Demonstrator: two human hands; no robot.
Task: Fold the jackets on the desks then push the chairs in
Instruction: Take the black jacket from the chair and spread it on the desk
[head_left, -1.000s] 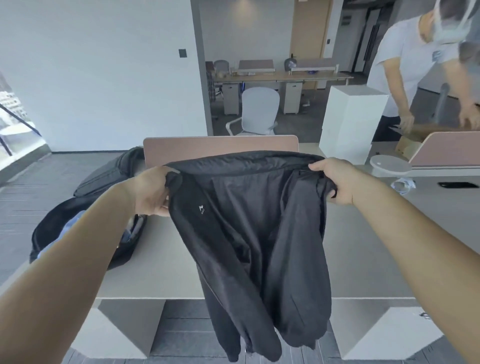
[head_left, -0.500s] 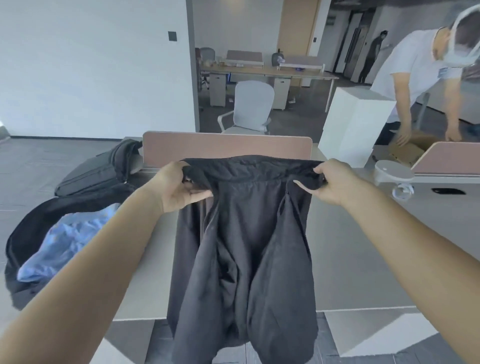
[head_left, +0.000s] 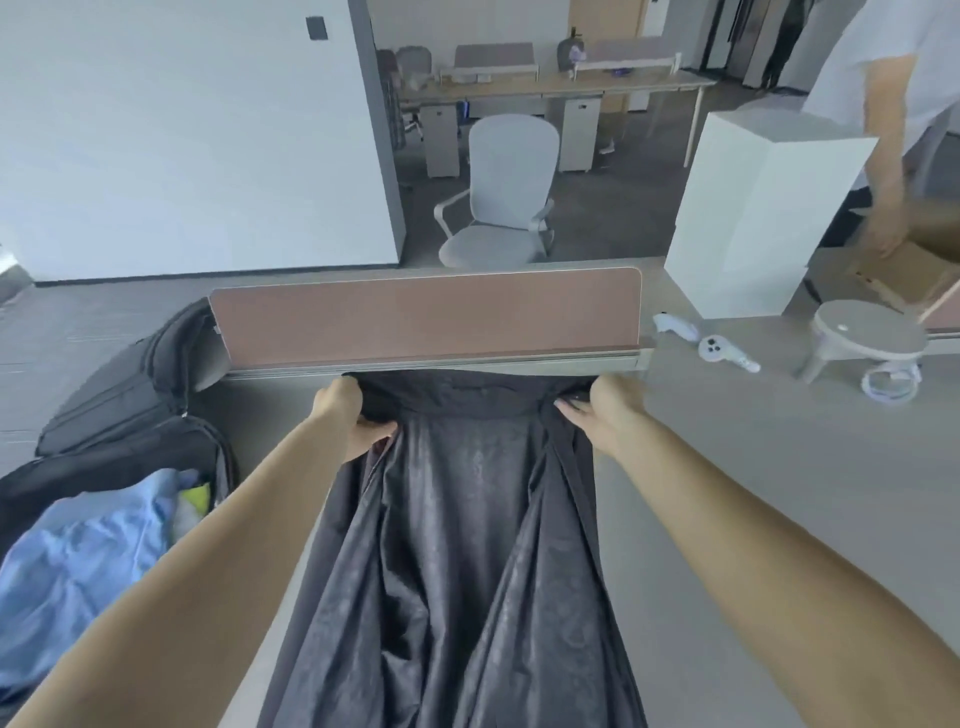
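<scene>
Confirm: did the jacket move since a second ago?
Yes. The jacket dropped: its collar, earlier covering the pink divider, now sits below the divider's base.

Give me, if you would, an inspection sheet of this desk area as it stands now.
Surface: grey desk, pink divider along its far edge.
Job's things: dark jacket stretched from the divider toward the person, unfolded; white chair beyond the desk.
Clutter: open black bag holding blue cloth, two white controllers, white box, round stand.
Grippers: left hand and right hand each grip the jacket's top edge.
Cables: white coil under the stand.
Surroundings: another person at a cardboard box, right.
</scene>
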